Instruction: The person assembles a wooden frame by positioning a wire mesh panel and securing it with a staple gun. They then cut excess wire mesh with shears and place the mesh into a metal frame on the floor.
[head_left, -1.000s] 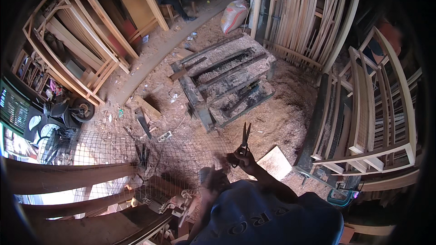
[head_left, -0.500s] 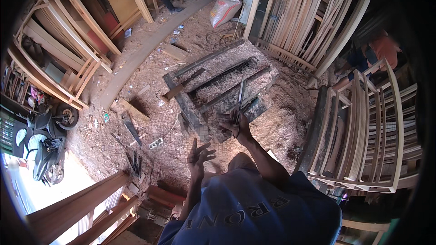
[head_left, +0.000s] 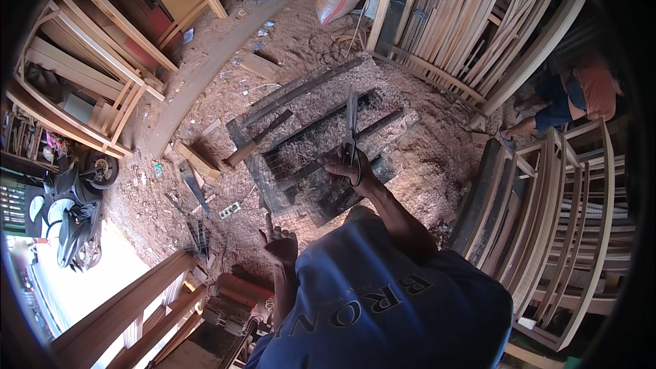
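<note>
My right hand (head_left: 346,164) grips long shears (head_left: 351,126) of dull grey metal. Under them I see thin wire mesh (head_left: 287,171), matt and greyish, lying over a rough, weathered wooden pallet (head_left: 321,137). Loose, fluffy sawdust (head_left: 424,157) covers the ground around the pallet. My left hand (head_left: 280,242) is bare.

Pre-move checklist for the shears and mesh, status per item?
1. Right hand grips shears: ok.
2. Blades point away from the body: ok.
3. Blades open or shut: cannot tell.
4. Left hand empty, off the mesh: not ok if it should steady the sheet.
5. Mesh lies over the sawdust-filled wooden frame: ok.
6. Person at the right stands apart from the blades: ok.
</note>
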`<action>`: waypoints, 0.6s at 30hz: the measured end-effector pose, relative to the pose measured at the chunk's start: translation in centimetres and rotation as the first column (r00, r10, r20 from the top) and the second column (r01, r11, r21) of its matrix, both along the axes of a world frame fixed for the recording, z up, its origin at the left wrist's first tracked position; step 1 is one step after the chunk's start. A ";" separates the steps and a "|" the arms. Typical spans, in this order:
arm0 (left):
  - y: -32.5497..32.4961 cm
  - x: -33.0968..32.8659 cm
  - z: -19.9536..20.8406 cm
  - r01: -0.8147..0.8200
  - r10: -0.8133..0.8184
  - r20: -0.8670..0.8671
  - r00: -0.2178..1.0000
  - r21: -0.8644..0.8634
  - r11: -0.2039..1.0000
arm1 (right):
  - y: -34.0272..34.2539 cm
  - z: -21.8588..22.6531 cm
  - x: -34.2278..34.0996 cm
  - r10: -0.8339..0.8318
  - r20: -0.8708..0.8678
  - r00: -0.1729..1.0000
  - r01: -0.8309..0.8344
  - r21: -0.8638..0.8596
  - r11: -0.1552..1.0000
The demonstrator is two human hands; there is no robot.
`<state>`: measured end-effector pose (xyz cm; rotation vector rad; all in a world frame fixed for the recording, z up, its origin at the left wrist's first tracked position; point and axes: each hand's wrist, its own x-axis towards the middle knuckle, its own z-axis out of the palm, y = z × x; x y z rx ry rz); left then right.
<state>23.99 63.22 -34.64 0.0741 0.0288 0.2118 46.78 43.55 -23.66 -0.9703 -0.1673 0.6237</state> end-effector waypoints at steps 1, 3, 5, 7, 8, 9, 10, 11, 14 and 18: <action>-0.7 0.6 0.5 -0.136 0.138 -0.253 0.957 0.026 0.990 | -0.6 -0.5 1.4 0.021 0.058 0.998 -0.019 -0.028 0.999; -2.1 3.1 2.3 -0.282 0.354 -0.327 0.876 0.249 0.927 | -2.1 -1.2 5.3 0.145 0.229 0.963 -0.120 -0.120 0.985; -3.9 4.9 4.6 -0.301 0.548 -0.393 0.738 0.535 0.789 | -3.4 -1.7 8.0 0.223 0.269 0.937 -0.187 -0.152 0.971; -5.1 7.2 6.1 -0.253 0.558 -0.393 0.731 0.603 0.756 | -4.6 -1.5 10.6 0.276 0.190 0.942 -0.247 -0.162 0.955; -5.9 8.0 6.5 -0.250 0.560 -0.335 0.758 0.643 0.724 | -5.4 -1.2 11.7 0.300 0.129 0.945 -0.269 -0.215 0.939; -6.6 9.2 6.6 -0.247 0.652 -0.480 0.587 0.661 0.709 | -5.9 -1.1 12.6 0.294 0.268 0.917 -0.225 -0.259 0.939; -7.0 9.8 6.8 -0.209 0.733 -0.356 0.579 0.804 0.556 | -6.5 -1.0 13.5 0.328 0.258 0.909 -0.241 -0.317 0.917; -7.6 10.1 7.0 -0.233 0.768 -0.297 0.568 0.836 0.496 | -7.0 -1.0 14.6 0.355 0.216 0.909 -0.276 -0.327 0.904; -9.0 11.5 8.0 -0.278 0.821 -0.398 0.409 0.803 0.527 | -8.5 -2.3 18.5 0.243 -0.002 0.970 -0.209 -0.517 0.830; -9.5 13.8 12.2 -0.379 0.915 -0.326 0.239 0.836 0.397 | -12.4 -5.4 23.9 0.386 0.375 0.843 0.248 -0.907 0.341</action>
